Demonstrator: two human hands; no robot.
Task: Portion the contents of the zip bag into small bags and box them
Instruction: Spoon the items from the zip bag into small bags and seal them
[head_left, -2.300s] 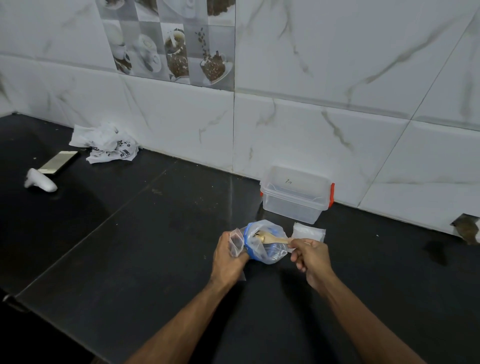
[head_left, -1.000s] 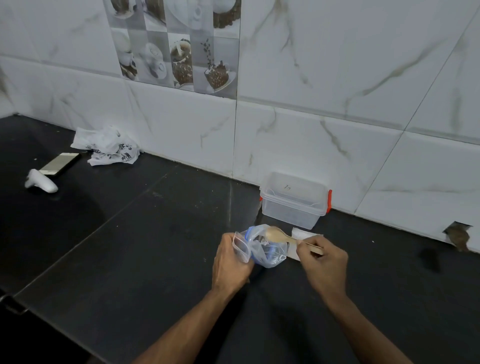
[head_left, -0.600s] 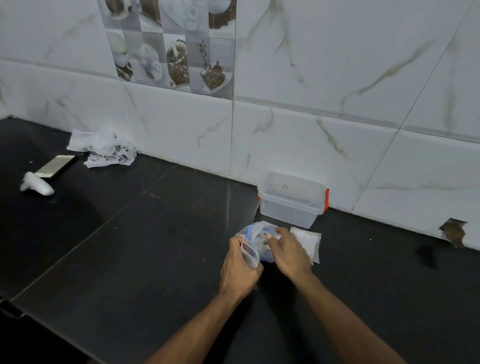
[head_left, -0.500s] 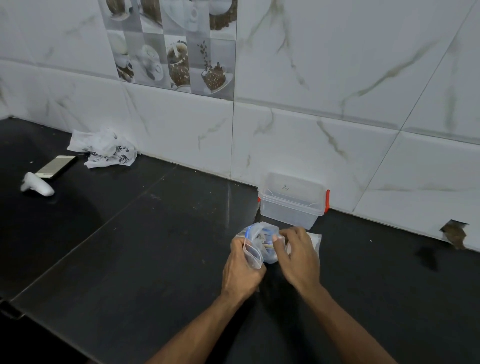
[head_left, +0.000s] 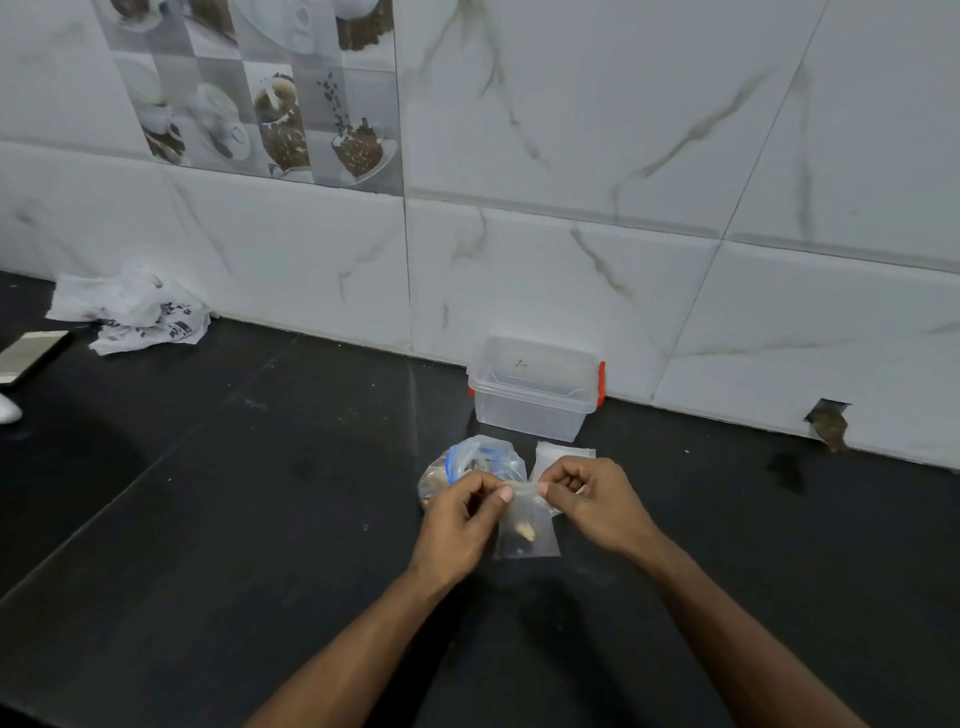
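Small clear plastic bag (head_left: 527, 530) with pale contents, above black countertop (head_left: 260, 519), top edge pinched by left hand (head_left: 457, 525) and right hand (head_left: 597, 501). Behind: blue-sealed clear zip bag (head_left: 470, 462); lidless clear plastic box with red clips (head_left: 535, 395) against wall.

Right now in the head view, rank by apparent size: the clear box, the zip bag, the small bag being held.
1. Clear box
2. Zip bag, partly hidden by the hands
3. Small bag
The box sits farthest from the camera, so its lead holds.

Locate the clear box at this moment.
In the head view, the clear box sits right of centre on the black counter against the tiled wall, just behind the zip bag.
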